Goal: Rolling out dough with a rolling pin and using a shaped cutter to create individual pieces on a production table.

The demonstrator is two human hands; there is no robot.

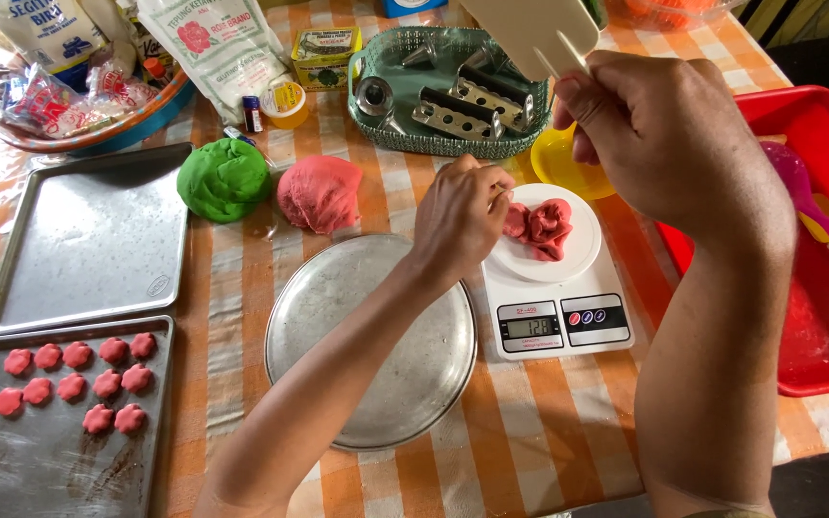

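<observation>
Under the left hand (461,213), pinching red dough (537,228) on the kitchen scale (554,288); right hand (659,144) above, gripping a cream scraper (530,34). Beyond, left: eleven shaped pieces (74,382) on one tray (50,460); red ball (319,194), green ball (224,178) unportioned.

The left hand (461,216) covers the near-left edge of the pink dough piece (539,228) on the scale (556,307); its fingertips are not visible. The right hand (669,144) conceals the lower end of the cream scraper (530,29), whose top is cut off by the upper edge. The red tub (798,125) is cut off at right. The flour bags (218,43) are cropped at top.
</observation>
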